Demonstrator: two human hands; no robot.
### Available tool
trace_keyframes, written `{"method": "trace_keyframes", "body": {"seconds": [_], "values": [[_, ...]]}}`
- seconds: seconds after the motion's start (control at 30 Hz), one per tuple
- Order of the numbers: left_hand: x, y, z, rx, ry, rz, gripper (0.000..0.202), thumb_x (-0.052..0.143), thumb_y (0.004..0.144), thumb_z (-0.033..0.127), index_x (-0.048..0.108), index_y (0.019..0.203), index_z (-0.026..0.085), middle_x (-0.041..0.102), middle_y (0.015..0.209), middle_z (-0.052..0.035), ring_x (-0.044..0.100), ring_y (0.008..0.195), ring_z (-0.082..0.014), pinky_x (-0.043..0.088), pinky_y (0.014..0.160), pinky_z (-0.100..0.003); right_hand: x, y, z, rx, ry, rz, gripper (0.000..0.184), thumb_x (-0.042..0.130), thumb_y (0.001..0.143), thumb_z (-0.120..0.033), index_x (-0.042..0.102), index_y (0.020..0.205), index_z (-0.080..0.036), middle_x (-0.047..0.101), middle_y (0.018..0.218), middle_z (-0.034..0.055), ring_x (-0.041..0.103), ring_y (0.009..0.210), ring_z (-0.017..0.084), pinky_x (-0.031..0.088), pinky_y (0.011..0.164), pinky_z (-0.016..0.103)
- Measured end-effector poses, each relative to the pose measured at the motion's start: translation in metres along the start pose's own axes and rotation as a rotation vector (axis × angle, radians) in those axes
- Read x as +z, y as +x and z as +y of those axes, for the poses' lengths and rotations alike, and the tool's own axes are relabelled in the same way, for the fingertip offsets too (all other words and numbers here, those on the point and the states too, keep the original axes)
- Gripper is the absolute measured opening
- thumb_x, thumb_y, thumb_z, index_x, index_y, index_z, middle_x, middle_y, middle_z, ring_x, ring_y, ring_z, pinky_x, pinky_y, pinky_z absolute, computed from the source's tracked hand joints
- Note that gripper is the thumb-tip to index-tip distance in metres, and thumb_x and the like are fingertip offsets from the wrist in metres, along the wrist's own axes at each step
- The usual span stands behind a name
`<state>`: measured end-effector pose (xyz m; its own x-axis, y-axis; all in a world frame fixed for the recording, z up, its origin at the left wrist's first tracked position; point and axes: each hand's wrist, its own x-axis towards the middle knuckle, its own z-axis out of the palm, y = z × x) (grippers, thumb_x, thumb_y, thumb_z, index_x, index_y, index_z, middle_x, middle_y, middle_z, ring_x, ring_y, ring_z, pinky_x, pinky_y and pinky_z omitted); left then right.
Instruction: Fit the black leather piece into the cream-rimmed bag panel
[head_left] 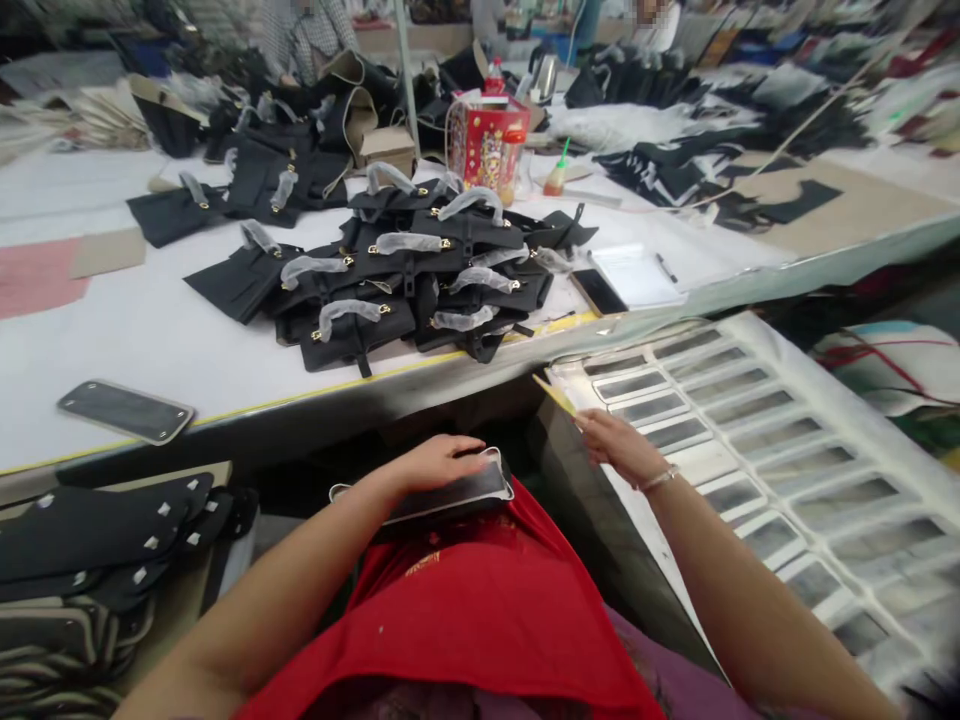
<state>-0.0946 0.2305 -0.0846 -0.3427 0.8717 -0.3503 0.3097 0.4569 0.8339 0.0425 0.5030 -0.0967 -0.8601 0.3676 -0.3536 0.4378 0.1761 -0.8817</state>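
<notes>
My left hand (442,463) lies with outstretched fingers over a dark flat panel (480,484) on my lap. The panel has a pale edge, and my hand and forearm hide much of it. In my right hand (619,445) a thin yellow flat stick (553,392) is pinched, pointing up and to the left. That hand is above the left edge of a white board (720,450) with rows of dark rectangular pieces under or on a pale film. A red apron (495,600) covers my lap.
Black bag parts with wrapped handles (412,245) are piled on the white table (135,340). A grey-black rounded panel (126,410) lies near its edge. Stacked black pieces (97,530) are at lower left. A phone (598,292), notebook (634,275) and red box (480,145) are farther away.
</notes>
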Motion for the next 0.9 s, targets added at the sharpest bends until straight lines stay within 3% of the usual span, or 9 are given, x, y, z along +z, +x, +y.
{"method": "trace_keyframes", "body": {"seconds": [0.13,0.23,0.33,0.53,0.63,0.77,0.9], "values": [[0.004,0.029,-0.008,-0.078,-0.467,-0.01,0.064,0.032,0.083,0.062,0.062,0.106,0.011,0.065,0.106,-0.0098,0.057,0.102,-0.0241,0.037,0.095,-0.034,0.023,-0.052,0.006,-0.072,-0.434,-0.159,0.044,0.024,0.091,-0.051,0.051,0.078,-0.02,0.052,0.061,-0.0008,0.051,0.052,0.013,0.039,0.05,0.024],[0.009,0.034,-0.013,-0.102,-0.581,-0.044,0.064,0.034,0.082,0.063,0.062,0.105,0.01,0.067,0.101,-0.0111,0.058,0.098,-0.0239,0.037,0.093,-0.036,0.041,-0.054,-0.005,-0.194,-0.763,-0.234,0.045,0.023,0.093,-0.048,0.054,0.076,-0.019,0.061,0.074,0.0031,0.057,0.069,0.016,0.038,0.062,0.025],[0.01,0.03,-0.015,-0.064,-0.551,0.003,0.06,0.038,0.081,0.063,0.06,0.107,0.013,0.068,0.097,-0.0086,0.058,0.098,-0.0232,0.033,0.096,-0.037,0.057,-0.039,-0.018,-0.209,-0.973,-0.262,0.049,0.02,0.094,-0.046,0.057,0.08,-0.018,0.064,0.078,0.0064,0.059,0.073,0.018,0.036,0.062,0.025],[0.01,0.03,-0.013,-0.07,-0.496,0.089,0.054,0.039,0.082,0.06,0.062,0.1,0.015,0.07,0.088,-0.0052,0.061,0.091,-0.0216,0.036,0.091,-0.033,0.091,0.002,-0.035,-0.253,-1.147,-0.226,0.065,0.001,0.096,-0.036,0.062,0.09,-0.015,0.067,0.091,0.0105,0.062,0.084,0.017,0.04,0.066,0.024],[0.012,0.035,-0.013,-0.11,-0.521,0.134,0.054,0.038,0.083,0.06,0.062,0.1,0.014,0.07,0.085,-0.0045,0.062,0.085,-0.0205,0.039,0.087,-0.033,0.105,0.014,-0.037,-0.294,-1.212,-0.222,0.055,0.009,0.096,-0.035,0.06,0.102,-0.013,0.066,0.092,0.0136,0.062,0.084,0.023,0.042,0.067,0.029],[0.014,0.04,-0.014,-0.197,-0.565,0.174,0.052,0.038,0.084,0.057,0.064,0.099,0.015,0.069,0.078,-0.0035,0.062,0.078,-0.0194,0.042,0.082,-0.033,0.109,0.017,-0.035,-0.331,-1.267,-0.235,0.045,0.02,0.095,-0.035,0.057,0.11,-0.015,0.066,0.092,0.0146,0.062,0.085,0.027,0.044,0.069,0.034],[0.013,0.041,-0.016,-0.177,-0.524,0.148,0.046,0.044,0.081,0.053,0.069,0.081,0.013,0.069,0.076,-0.0047,0.06,0.075,-0.0184,0.041,0.079,-0.031,0.103,0.016,-0.034,-0.346,-1.305,-0.271,0.054,0.012,0.096,-0.036,0.062,0.096,-0.016,0.067,0.087,0.0135,0.063,0.081,0.025,0.044,0.068,0.033]]}}
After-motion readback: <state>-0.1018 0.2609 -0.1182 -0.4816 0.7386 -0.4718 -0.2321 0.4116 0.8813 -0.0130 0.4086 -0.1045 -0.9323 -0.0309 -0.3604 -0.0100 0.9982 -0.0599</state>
